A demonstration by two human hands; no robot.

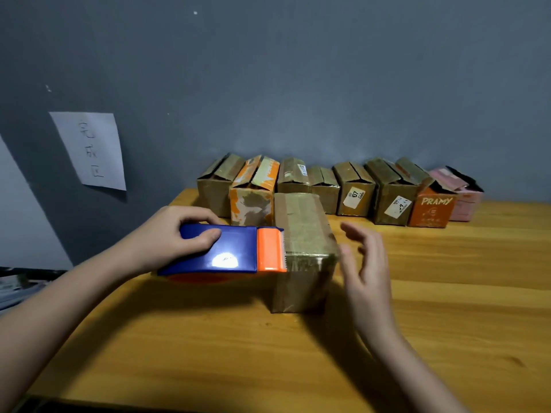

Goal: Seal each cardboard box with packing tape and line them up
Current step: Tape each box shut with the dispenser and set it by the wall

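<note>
We have one view only, from a camera worn on the head, so nothing is shared with a second view. We look forward and down across the table [417, 308], which fills the lower half of the frame, toward the wall [268, 84], which fills the upper half. Both forearms enter from the bottom edge, so we sit close. The wide lens bends straight lines near the frame's edges. The row of boxes [354, 192] stands at mid-frame, farther off.

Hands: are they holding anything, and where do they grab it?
The left hand grips the tape dispenser by its blue rear end. The right hand is open, holding nothing.
</note>
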